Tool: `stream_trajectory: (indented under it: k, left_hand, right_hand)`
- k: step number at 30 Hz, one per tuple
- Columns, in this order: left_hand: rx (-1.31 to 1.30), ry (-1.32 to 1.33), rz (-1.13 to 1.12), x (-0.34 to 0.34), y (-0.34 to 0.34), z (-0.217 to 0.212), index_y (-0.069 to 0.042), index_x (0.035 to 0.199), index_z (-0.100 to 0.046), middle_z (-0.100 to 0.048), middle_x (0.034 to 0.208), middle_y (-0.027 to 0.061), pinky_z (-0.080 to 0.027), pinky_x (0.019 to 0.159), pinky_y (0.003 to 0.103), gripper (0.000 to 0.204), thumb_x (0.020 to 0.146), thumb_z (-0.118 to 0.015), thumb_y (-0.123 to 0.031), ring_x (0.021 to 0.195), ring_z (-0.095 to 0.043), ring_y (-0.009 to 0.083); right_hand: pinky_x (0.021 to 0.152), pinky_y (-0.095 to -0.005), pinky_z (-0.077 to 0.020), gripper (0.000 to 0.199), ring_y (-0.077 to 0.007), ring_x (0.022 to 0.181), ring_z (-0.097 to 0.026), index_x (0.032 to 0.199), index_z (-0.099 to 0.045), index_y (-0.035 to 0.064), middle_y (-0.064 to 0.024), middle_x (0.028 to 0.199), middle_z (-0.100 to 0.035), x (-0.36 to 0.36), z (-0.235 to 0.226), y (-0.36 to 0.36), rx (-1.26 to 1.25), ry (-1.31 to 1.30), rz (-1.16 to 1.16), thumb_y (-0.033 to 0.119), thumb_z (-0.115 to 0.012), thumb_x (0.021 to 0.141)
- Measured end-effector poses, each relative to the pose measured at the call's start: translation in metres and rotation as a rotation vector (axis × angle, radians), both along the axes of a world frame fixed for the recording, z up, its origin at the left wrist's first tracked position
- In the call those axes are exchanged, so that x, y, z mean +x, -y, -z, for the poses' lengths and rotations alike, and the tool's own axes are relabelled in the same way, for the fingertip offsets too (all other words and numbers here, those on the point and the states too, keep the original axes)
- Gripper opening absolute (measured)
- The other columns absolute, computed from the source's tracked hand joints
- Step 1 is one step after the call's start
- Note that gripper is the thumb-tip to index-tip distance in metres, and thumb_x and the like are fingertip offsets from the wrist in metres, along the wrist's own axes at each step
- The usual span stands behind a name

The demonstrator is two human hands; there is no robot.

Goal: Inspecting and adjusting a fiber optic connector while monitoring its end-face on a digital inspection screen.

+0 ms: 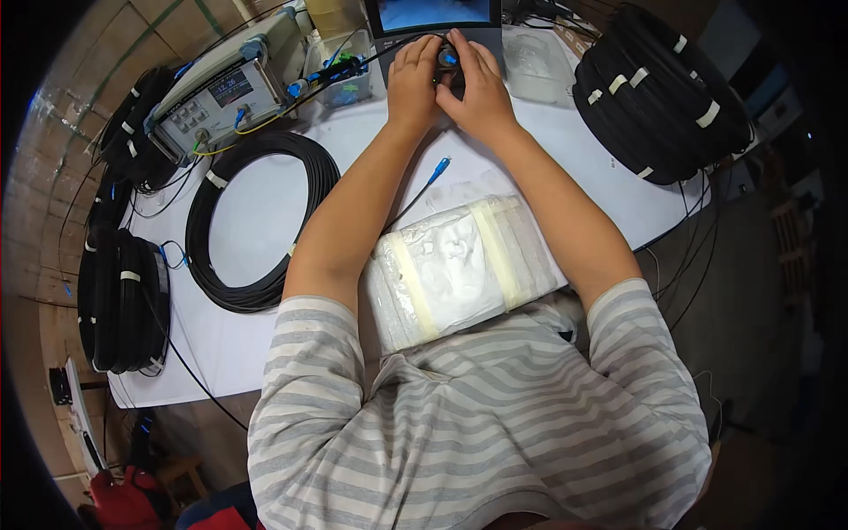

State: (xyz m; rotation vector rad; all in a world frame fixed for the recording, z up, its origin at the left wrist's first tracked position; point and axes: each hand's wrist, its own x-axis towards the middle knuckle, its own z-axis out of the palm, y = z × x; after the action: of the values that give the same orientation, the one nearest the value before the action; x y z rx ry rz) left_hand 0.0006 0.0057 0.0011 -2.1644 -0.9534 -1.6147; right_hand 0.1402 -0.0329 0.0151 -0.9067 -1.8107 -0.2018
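White sheeting covers the counter (pixel 265 212), crowded with black cable coils (pixel 256 221) and a grey test instrument (pixel 225 88). Behind it, a clear plastic box (pixel 340 66) holds blue and green connectors. Both hands meet at the far edge below a small screen (pixel 433 16): the left hand (pixel 415 79) and right hand (pixel 477 88) curl closed around a small dark device with a blue connector (pixel 449 60), pinched between their fingertips.

Person wore a short-sleeved tee (pixel 477 424) with thin grey and white horizontal stripes, loose fit, fabric bunched in soft folds across the front. Sleeves (pixel 311 340) stopped above the elbows, both forearms bare. No watch, rings or gloves on either hand.
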Motion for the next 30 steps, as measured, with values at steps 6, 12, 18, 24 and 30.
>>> stream_trajectory:
  k: [6, 12, 18, 24, 30]
  left_hand:
    - [-0.047, 0.011, 0.024, 0.0004, 0.0013, -0.0017, -0.007, 0.138, -0.055, -0.059, 0.14, 0.0119, -0.042, 0.105, 0.046, 0.063, 0.08, -0.078, -0.015, 0.129, -0.053, 0.036]
    - [-0.103, 0.013, -0.015, 0.0001, 0.0009, 0.0009, -0.005, 0.14, -0.053, -0.056, 0.143, 0.0124, -0.041, 0.107, 0.046, 0.065, 0.08, -0.077, -0.015, 0.132, -0.051, 0.0354]
    - [-0.075, 0.004, -0.008, -0.0006, 0.0014, -0.0007, -0.006, 0.14, -0.054, -0.057, 0.142, 0.0124, -0.041, 0.107, 0.046, 0.065, 0.08, -0.077, -0.015, 0.132, -0.051, 0.0355]
    - [-0.063, -0.003, 0.004, -0.0012, 0.0012, -0.0005, -0.006, 0.139, -0.054, -0.057, 0.142, 0.0121, -0.041, 0.107, 0.046, 0.065, 0.079, -0.077, -0.014, 0.131, -0.051, 0.0356]
    - [-0.035, 0.0, -0.002, -0.001, 0.0004, 0.0002, -0.006, 0.139, -0.055, -0.058, 0.142, 0.0118, -0.042, 0.106, 0.047, 0.064, 0.079, -0.077, -0.012, 0.13, -0.053, 0.0356]
  right_hand:
    - [0.115, -0.0477, -0.0382, 0.081, -0.0448, 0.135, -0.046, 0.153, -0.039, 0.0045, -0.0224, 0.141, -0.057, 0.0, 0.0009, -0.0004, 0.023, 0.003, 0.01, 0.02, -0.069, 0.079]
    - [0.113, -0.0482, -0.0405, 0.079, -0.0456, 0.132, -0.048, 0.153, -0.04, 0.0048, -0.0247, 0.136, -0.058, -0.0028, -0.0012, 0.0027, 0.057, 0.004, 0.011, 0.018, -0.068, 0.08]
    - [0.113, -0.0481, -0.0404, 0.079, -0.0448, 0.132, -0.048, 0.153, -0.04, 0.0056, -0.0239, 0.136, -0.059, -0.0025, -0.0022, 0.0027, 0.046, 0.002, 0.013, 0.018, -0.068, 0.08]
    - [0.113, -0.0472, -0.0406, 0.081, -0.0435, 0.133, -0.047, 0.153, -0.039, 0.0058, -0.022, 0.138, -0.058, -0.0015, -0.0027, 0.0037, 0.021, 0.009, 0.014, 0.018, -0.07, 0.079]
    - [0.113, -0.0468, -0.0408, 0.082, -0.0425, 0.133, -0.047, 0.154, -0.038, 0.0059, -0.0206, 0.14, -0.057, -0.001, -0.0037, 0.0042, 0.007, 0.005, 0.006, 0.018, -0.07, 0.079]
